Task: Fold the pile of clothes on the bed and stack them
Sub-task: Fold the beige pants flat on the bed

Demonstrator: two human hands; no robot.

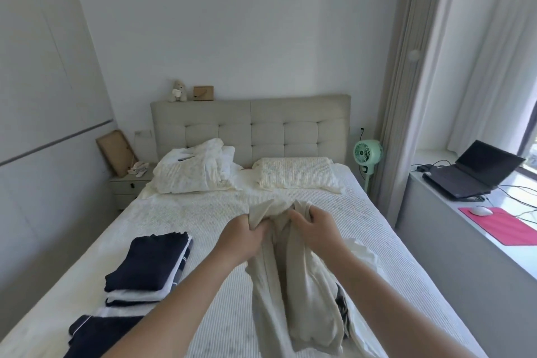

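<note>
Both hands are gripping the beige garment [293, 264] by its top edge over the bed [203, 212]: the left hand [244, 231] is bunching one corner, the right hand [312, 225] the other. Best now is drawing the hands apart to spread it flat before folding, then stacking it at eight o'clock on the stack [148, 267]. The remaining pile [357, 276] at five o'clock is lying half hidden behind the garment, its contents hard to tell.

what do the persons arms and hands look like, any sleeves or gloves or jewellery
Both arms are bare along all that shows, with no sleeve in view. The left hand and right hand wear no gloves. No watch, bracelet or ring is visible on the wrists or fingers.
</note>
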